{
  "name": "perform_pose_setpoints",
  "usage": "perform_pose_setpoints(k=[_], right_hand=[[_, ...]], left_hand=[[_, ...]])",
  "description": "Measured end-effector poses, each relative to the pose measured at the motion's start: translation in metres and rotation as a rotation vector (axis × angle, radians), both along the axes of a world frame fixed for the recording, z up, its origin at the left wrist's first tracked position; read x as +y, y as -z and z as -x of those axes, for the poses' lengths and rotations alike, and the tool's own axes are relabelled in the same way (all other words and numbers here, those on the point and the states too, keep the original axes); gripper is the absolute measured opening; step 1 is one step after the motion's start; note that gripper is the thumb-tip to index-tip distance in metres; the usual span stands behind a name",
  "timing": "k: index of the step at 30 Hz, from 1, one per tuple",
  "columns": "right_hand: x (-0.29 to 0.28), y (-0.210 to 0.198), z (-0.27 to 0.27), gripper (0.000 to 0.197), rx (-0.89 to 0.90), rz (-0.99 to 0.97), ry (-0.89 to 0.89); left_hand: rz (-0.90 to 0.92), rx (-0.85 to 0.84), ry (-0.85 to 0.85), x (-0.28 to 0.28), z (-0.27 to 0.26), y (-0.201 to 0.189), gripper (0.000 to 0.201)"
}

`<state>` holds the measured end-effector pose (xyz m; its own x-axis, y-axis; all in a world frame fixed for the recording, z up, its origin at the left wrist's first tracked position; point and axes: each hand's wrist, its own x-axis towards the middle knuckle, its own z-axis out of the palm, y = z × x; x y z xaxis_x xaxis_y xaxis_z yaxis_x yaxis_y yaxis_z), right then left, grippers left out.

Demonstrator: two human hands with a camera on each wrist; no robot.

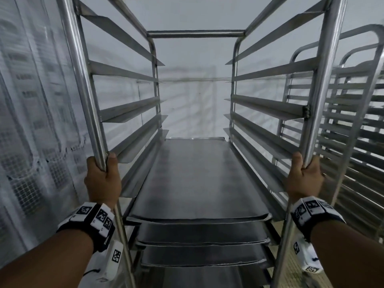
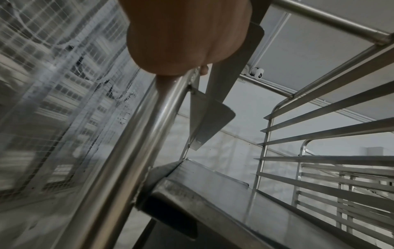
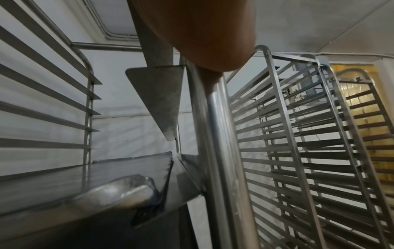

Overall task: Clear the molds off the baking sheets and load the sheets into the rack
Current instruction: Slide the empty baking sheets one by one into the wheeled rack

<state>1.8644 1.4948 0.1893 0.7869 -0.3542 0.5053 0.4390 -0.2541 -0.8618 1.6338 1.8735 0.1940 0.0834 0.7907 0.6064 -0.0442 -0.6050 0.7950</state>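
At seven and five o'clock, left hand [image 1: 102,179] and right hand [image 1: 305,177] clench the rack [image 1: 83,80] uprights; push evenly, seemingly keeping loaded baking sheets [image 1: 197,179] seated.

- Three baking sheets [image 1: 197,179] are seen stacked in the near rack [image 1: 315,80].
- Two hands are seen.
- Two more racks [image 1: 353,121] are seen at the right.

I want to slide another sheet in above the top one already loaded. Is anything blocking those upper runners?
Nothing visible. The runners above the top baking sheet are bare on both sides; the left hand and right hand grip only the rack's front posts.
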Motion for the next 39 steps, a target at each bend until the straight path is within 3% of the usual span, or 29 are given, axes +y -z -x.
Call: perform_pose_setpoints(k=[9,19,39], right_hand=[[0.043,0.004,-0.103,0.038,-0.011,0.022,-0.015],[0.082,0.006,-0.180,0.046,-0.032,0.072,-0.072],[0.158,0.007,-0.266,0.043,-0.041,0.061,0.008]], left_hand=[[0.040,-0.020,-0.060,0.038,-0.093,0.000,0.035],[0.038,-0.027,-0.119,0.073,-0.177,-0.001,0.029],[-0.043,-0.001,-0.036,0.157,-0.269,0.008,0.037]])
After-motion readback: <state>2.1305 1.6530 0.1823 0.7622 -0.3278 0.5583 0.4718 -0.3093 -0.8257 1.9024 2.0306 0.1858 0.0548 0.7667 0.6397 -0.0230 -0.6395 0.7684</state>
